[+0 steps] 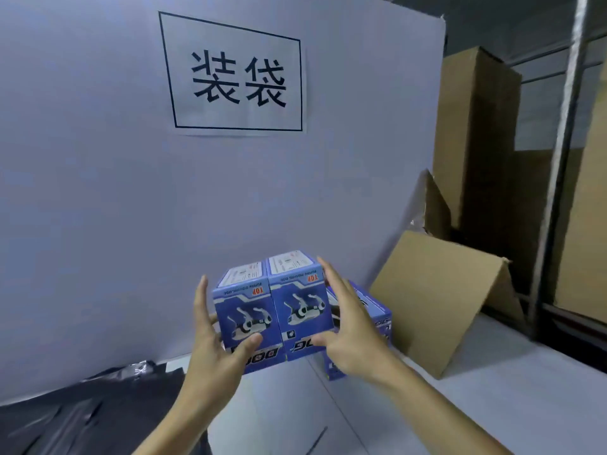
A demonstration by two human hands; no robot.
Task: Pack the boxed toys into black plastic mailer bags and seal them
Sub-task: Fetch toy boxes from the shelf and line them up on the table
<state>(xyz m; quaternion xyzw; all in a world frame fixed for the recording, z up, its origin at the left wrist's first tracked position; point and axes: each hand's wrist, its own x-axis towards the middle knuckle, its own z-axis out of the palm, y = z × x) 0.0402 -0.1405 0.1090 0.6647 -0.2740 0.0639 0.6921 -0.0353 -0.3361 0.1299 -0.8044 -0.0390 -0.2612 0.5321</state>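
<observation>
Blue toy boxes, two of them side by side, sit squeezed between both hands w/ printing upside down, held up in front of the white partition (98, 192). Left box (244, 316) and right box (303, 307) touch along one edge, tops tilted slightly away from the camera.

Left hand (213, 343) presses the outer left side of the left box, fingers straight and pointing up, thumb across the lower front face. Right hand (348, 326) does the same on the right box's outer side: fingers straight, thumb on the lower front. Neither hand curls round anything; the pair is clamped by flat palms and thumbs.

More blue boxes (377, 323) show behind the right hand, resting on the white table (492, 405); exact count can't be told, partly hidden by hand and wrist.

Black plastic bags (82, 418) lie in a crumpled pile at lower left on the table, well apart from the held boxes.

On the partition hangs a paper sign (236, 77) w/ two large black characters in a frame. To the right, a folded brown cardboard sheet (443, 300) leans near the table's far edge; tall cardboard cartons (476, 133) and a metal rack post (558, 159) stand beyond.
</observation>
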